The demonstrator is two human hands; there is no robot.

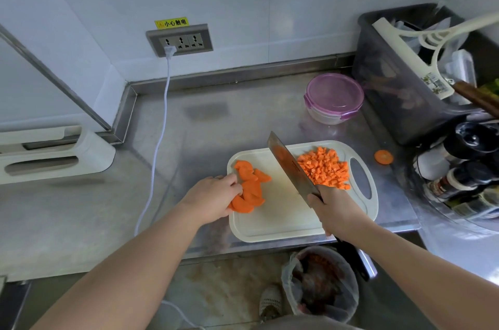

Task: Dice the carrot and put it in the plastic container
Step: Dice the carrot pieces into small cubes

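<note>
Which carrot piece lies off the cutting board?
The lone round slice on the steel counter, right of the cutting board; the diced pile and the half-round slices lie on it.

On the white cutting board (275,224), the left hand (213,196) curls its fingers onto a pile of carrot slices (249,186), while the right hand (334,211) grips a cleaver (293,167) tilted above the board. Diced carrot (325,167) is heaped by the board's handle hole, and a closed, purple-lidded plastic container (334,97) stands behind on the steel bench (189,140).

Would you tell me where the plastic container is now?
Head view: the plastic container sits upper right on the counter, beyond the cutting board, beside the dark bin.
</note>
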